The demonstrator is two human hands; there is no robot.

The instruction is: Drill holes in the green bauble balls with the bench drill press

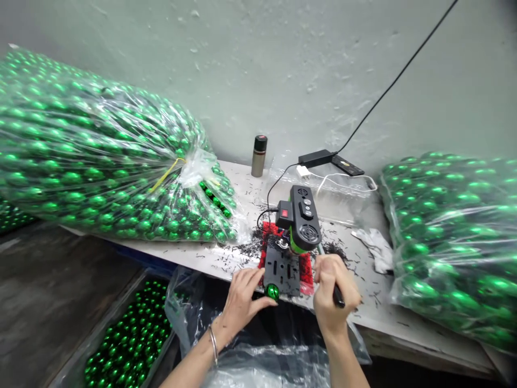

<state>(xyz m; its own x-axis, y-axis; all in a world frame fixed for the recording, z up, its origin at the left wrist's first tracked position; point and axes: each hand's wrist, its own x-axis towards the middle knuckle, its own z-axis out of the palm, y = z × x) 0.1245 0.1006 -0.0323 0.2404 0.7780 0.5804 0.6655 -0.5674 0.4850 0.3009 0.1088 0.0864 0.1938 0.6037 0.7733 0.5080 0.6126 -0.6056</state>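
White tabletop (234, 180), grey-green wall (307, 70).

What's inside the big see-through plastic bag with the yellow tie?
Shiny round green balls show through the clear plastic bag. Whatever lies deeper is hidden behind them.

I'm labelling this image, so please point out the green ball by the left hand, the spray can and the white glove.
Green ball (272, 292): head view, its middle.
Spray can (258, 163): head view, its body.
White glove (378, 250): head view, its middle.
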